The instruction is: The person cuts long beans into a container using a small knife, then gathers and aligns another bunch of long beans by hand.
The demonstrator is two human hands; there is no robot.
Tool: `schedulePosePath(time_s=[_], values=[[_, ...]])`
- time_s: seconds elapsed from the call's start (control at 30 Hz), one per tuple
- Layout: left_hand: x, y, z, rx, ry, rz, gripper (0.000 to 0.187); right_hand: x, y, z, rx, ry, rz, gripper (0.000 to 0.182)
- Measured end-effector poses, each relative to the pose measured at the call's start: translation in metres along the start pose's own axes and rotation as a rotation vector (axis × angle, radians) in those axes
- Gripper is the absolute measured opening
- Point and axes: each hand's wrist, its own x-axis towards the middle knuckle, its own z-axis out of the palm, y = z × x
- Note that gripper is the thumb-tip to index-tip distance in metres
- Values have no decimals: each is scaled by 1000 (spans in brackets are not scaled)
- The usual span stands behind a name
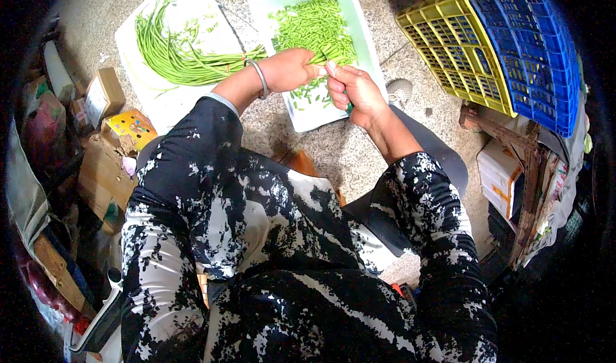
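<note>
My left hand (292, 69), with a bangle at its wrist, is closed around a small bunch of long green stems (330, 53), like long beans or garlic scapes. The ends point right, over a white plastic tub (366, 26). My right hand (358, 92) meets these ends, its thumb pressed close to them. A bit of green handle (350, 108) shows below its fingers; a thin dark edge by the stems looks like a small knife's blade, mostly hidden. Short cut green pieces (311, 26) lie in the tub beneath both hands.
Left of the tub, a bundle of long stems (167, 58) lies on a white board (138, 96). Yellow (449, 48) and blue (529, 48) plastic crates stand at the right, above a white box (497, 173). Cardboard boxes (102, 170) crowd the left side.
</note>
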Motion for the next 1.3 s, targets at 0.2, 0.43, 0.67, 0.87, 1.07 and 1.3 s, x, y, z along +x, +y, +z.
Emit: schedulePosePath(time_s=[0.2,0.43,0.67,0.87,1.07,1.3], values=[[4,-8,8,-286,-111,-108,40,0,4,-5,3,-22,-24,23],[1,-2,3,-610,-206,-171,23,-6,3,-10,21,12,3,23],[-1,1,1,-782,-278,-210,21,-11,4,-16,6,-8,-15,23],[0,1,-4,-904,-351,-205,21,-13,1,-17,38,-37,3,23],[9,-5,11,-396,-148,-31,31,-11,2,-14,157,-62,98,23],[1,22,18,449,-4,-44,35,-5,0,-9,189,-30,140,22]])
